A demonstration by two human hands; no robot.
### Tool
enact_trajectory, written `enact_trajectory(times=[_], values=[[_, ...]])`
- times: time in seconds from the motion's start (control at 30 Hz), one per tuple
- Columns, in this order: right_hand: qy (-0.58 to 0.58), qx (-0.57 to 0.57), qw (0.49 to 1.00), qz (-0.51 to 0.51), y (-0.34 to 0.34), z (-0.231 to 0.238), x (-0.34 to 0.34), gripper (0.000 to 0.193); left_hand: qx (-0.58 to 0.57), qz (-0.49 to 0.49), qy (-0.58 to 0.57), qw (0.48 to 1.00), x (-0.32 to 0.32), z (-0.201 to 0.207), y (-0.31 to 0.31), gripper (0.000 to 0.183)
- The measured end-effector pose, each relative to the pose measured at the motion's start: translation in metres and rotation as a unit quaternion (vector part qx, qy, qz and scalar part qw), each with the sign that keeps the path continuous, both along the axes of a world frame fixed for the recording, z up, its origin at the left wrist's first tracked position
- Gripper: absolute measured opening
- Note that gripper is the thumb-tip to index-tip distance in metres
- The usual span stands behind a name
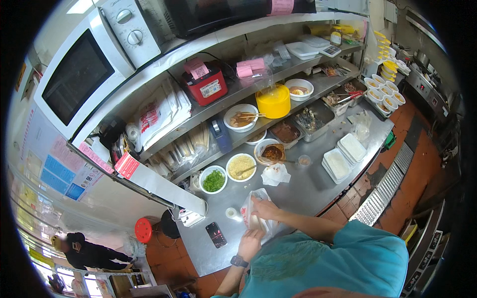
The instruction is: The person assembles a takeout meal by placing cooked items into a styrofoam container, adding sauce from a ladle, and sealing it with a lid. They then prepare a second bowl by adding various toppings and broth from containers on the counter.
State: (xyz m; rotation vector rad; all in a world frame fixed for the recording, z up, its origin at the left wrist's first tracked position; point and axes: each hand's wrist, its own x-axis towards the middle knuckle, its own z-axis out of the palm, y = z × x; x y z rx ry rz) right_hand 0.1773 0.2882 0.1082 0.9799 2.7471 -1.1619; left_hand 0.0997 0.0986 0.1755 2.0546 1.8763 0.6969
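On the steel counter a white plastic bag with red print stands in front of me. My right hand reaches over it from the right, fingers bent and closed on its upper part. My left hand, a dark watch on its wrist, is at the bag's near side with curled fingertips against the plastic. What the bag contains is hidden. Just left of it stand a small white roll and a phone lying face up.
Bowls of chopped greens, minced garlic-like bits and dark sauce line the back. Stacked white takeaway containers stand right, near the counter's edge. Shelves with a yellow tub overhang the counter. A person is at far left.
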Motion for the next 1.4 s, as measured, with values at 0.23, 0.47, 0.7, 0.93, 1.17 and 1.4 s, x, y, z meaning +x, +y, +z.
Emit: enact_trajectory(times=[0.23, 0.47, 0.7, 0.93, 1.17, 1.4], values=[[-0.032, 0.144, 0.986, 0.082, -0.010, 0.044, 0.009, 0.075, 0.061, 0.044, -0.040, 0.996, -0.016, 0.010, -0.006, 0.015], [-0.067, 0.216, 0.954, -0.195, 0.018, 0.012, 0.056, 0.072, 0.051, 0.348, 0.094, 0.931, 0.005, -0.007, 0.028, 0.044], [0.170, -0.333, 0.908, -0.187, 0.061, 0.008, 0.085, 0.057, -0.106, 0.338, 0.108, 0.929, -0.029, -0.026, 0.048, 0.033], [-0.068, 0.252, 0.938, -0.227, 0.013, 0.005, 0.052, 0.046, -0.105, 0.343, 0.128, 0.925, -0.019, -0.020, 0.033, 0.043], [0.126, -0.282, 0.936, -0.171, 0.040, 0.029, 0.074, 0.025, -0.103, 0.357, 0.090, 0.924, -0.017, -0.018, 0.024, 0.038], [0.346, -0.553, 0.752, -0.096, -0.003, 0.051, 0.068, 0.033, -0.046, 0.331, -0.078, 0.939, -0.020, -0.015, 0.022, 0.038]])
